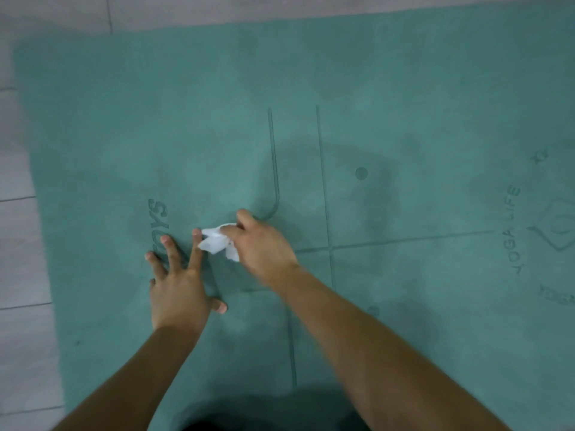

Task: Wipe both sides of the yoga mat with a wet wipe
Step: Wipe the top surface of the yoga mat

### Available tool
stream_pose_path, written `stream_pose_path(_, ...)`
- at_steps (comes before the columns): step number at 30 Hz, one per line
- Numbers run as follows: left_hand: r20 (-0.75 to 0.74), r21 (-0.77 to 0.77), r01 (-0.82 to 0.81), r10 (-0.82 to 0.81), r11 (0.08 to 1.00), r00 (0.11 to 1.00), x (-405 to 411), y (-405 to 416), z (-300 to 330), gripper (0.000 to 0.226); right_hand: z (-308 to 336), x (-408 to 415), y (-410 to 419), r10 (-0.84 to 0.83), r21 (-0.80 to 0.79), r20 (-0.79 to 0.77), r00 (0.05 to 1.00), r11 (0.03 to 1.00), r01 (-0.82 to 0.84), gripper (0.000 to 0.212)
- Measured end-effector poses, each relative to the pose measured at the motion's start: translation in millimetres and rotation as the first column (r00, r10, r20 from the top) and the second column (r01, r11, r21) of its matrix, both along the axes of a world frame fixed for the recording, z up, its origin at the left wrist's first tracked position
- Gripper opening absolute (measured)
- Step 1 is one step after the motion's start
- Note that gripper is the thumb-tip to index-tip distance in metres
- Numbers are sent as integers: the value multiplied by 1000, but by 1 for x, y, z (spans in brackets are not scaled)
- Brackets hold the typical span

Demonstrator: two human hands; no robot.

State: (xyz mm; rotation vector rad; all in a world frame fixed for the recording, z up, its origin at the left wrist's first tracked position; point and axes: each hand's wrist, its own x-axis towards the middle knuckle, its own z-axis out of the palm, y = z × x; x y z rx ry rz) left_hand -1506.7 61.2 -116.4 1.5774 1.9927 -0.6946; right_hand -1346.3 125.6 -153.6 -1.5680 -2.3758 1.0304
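I see the right hand point(261, 244) gripping the wet wipe point(217, 242) on the teal yoga mat point(404, 104), just right of the flat, splayed left hand point(180, 287); unwiped mat lies far & right.

I am looking down at a teal yoga mat point(404, 88) lying flat on a pale tiled floor point(18, 244). My left hand point(179, 290) is pressing on the mat with fingers spread, beside dark printed lettering point(157, 214). My right hand point(263, 244) is gripping a crumpled white wet wipe point(216, 242) against the mat, just beside the left fingertips. Darker damp patches are showing around the printed guide lines point(323, 181).
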Motion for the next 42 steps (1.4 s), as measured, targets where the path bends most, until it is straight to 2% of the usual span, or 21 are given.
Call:
stream_pose_path(2,10,6,-17,16,1000,1000,0,0,1,170,-3,50,13,-178,51,66,982,983,175,31)
stream_pose_path(4,7,12,-19,19,1000,1000,1,0,2,170,1,107,20,-502,100,56,863,863,496,26)
stream_pose_path(6,1,8,-26,26,1000,1000,3,1,3,170,6,126,18,-672,108,75,737,740,664,26)
stream_pose_path(7,4,0,-36,36,999,999,3,2,3,170,6,117,15,-661,106,90,745,750,653,27)
stream_pose_path(8,2,-6,-44,44,999,999,4,3,4,171,5,102,11,-582,78,88,808,813,577,28)
stream_pose_path(10,-16,-15,-58,57,998,998,5,4,5,172,3,71,4,-269,-18,66,961,962,271,36)
stream_pose_path(11,-22,-22,-65,65,998,998,5,5,6,172,1,64,3,-132,-55,59,989,989,136,40)
stream_pose_path(13,-34,-23,-81,80,996,996,7,7,7,172,-2,65,11,-12,-144,50,999,989,19,39)
stream_pose_path(15,-37,-40,-75,74,996,997,5,8,7,172,-5,69,15,-17,-174,64,998,984,28,36)
stream_pose_path(20,-44,-33,-112,111,993,993,5,6,4,173,-6,65,12,-67,-198,-20,998,978,62,40)
stream_pose_path(25,-33,-22,-105,104,994,994,3,3,4,173,-8,57,19,-164,-222,-13,986,962,157,23)
stream_pose_path(32,-34,-25,-67,66,997,997,4,5,7,171,-11,54,16,-196,-125,2,981,973,194,15)
stream_pose_path(36,-47,-35,-25,23,999,999,6,7,5,171,-14,57,18,-159,-107,32,987,981,162,17)
stream_pose_path(40,-49,-58,-4,1,998,999,4,7,4,170,-11,53,11,-255,-35,-6,967,966,254,16)
stream_pose_path(42,-45,-61,17,-20,998,999,3,7,3,170,-8,55,-23,-291,-30,-14,957,956,290,20)
